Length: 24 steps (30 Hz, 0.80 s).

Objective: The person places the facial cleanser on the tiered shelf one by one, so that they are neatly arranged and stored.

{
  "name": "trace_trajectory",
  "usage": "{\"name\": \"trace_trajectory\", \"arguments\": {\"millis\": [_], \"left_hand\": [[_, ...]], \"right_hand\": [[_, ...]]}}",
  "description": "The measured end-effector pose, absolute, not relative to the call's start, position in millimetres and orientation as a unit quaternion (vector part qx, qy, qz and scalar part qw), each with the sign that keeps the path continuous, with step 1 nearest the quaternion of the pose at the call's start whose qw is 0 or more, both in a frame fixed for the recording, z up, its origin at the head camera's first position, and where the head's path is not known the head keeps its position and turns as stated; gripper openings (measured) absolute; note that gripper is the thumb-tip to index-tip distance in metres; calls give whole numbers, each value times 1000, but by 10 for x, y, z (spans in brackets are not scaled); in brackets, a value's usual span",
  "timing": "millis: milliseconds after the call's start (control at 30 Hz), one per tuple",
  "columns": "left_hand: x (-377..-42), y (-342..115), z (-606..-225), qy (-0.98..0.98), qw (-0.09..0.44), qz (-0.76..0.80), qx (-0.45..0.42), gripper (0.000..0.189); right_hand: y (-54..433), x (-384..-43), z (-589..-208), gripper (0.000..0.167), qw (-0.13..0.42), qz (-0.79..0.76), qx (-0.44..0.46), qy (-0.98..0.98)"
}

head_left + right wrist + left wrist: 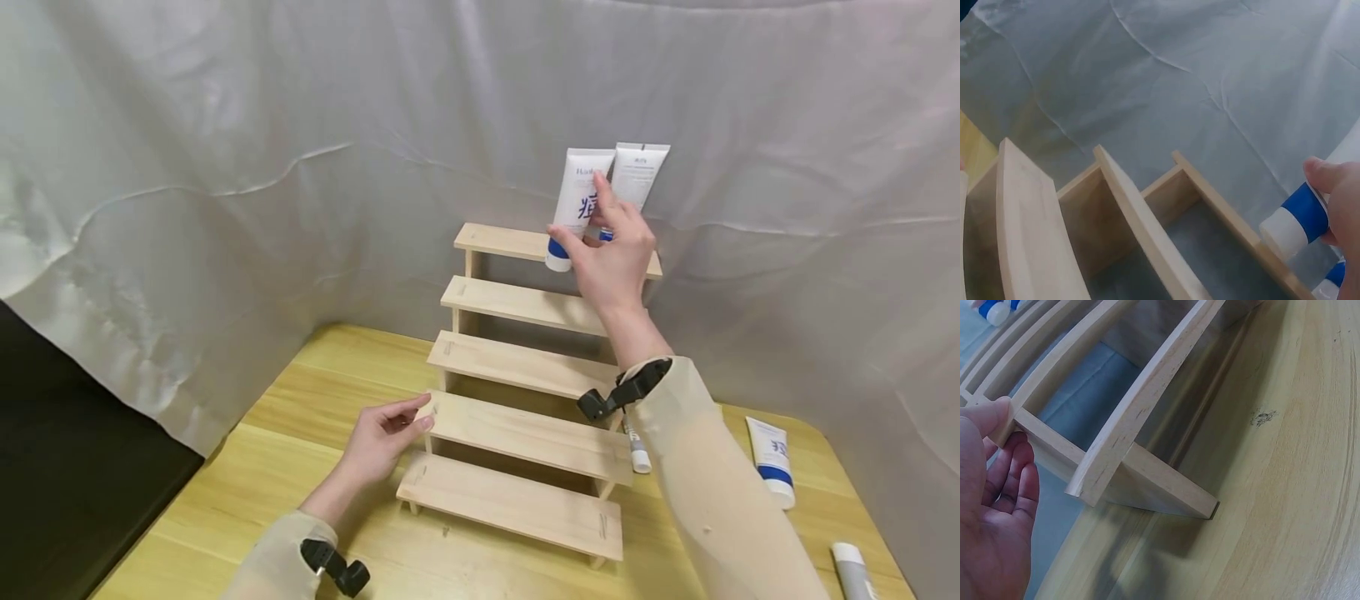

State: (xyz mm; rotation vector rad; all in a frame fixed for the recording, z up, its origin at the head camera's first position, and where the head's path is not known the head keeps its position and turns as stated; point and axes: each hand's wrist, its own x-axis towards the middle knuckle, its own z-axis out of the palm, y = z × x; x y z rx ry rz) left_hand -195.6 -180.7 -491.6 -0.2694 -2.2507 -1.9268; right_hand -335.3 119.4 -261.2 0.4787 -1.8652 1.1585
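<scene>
My right hand (617, 258) pinches a white tube with a blue band (576, 185) between thumb and fingers, cap down, over the top step of a stepped wooden stand (517, 364). In the right wrist view, the held tube's white cap (1284, 232) is by the top step's edge; whether they touch I cannot tell. Another white tube (637, 171) is upright just behind my right hand, its lower end mostly hidden. My left hand (381, 442) grips the left end of the second step from the bottom, with the thumb (994, 415) on top and fingers curled underneath.
A small tube (639, 457) lies right of the stand, partly hidden by the right sleeve. Farther right lie a white tube with a blue band (771, 462) and a grey tube with a white cap (853, 571). Grey cloth (300, 125) hangs behind the wooden table (300, 417).
</scene>
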Motion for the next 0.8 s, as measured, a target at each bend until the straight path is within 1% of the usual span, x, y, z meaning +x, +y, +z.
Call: {"name": "trace_trajectory", "arguments": {"millis": [167,467,800], "left_hand": [[-1947,-1807,-4914,-754,84,-643,-101,38],[-1927,-1826,-4914,-761,83,-636,-94,39],[-1927,-1803,-4910,-752,83,-645,-111,39]], "right_hand": [[1145,-3376,-2532,76,449,453,197,-744],[1066,-3539,-2595,79,433,443,167,-767],[1010,-3541,-2612,82,439,424,150,-778]]}}
